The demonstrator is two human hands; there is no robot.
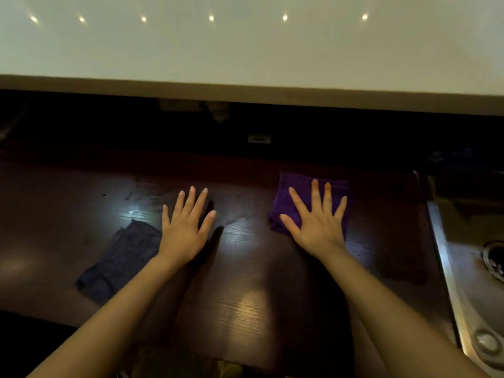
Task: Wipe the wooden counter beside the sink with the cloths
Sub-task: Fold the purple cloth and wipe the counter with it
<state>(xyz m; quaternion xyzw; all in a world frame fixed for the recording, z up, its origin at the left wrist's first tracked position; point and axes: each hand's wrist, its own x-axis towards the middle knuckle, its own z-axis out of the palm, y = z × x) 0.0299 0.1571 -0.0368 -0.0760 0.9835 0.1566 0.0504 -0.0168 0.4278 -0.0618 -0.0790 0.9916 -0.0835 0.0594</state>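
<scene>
A dark wooden counter [245, 282] stretches across the view, glossy with light reflections. My right hand [316, 222] lies flat with fingers spread on a folded purple cloth [286, 203], pressing it to the wood. My left hand [185, 227] is flat and spread on or just above the bare counter, holding nothing. A dark grey cloth [120, 257] lies spread out on the counter just left of my left wrist, and the hand does not touch it. A faint damp streak shows between the two hands.
A steel sink [469, 268] with its drain [493, 260] borders the counter on the right. A pale overhead cabinet [245, 50] juts out above. The back of the counter is in deep shadow, with a small wall plate [259, 138].
</scene>
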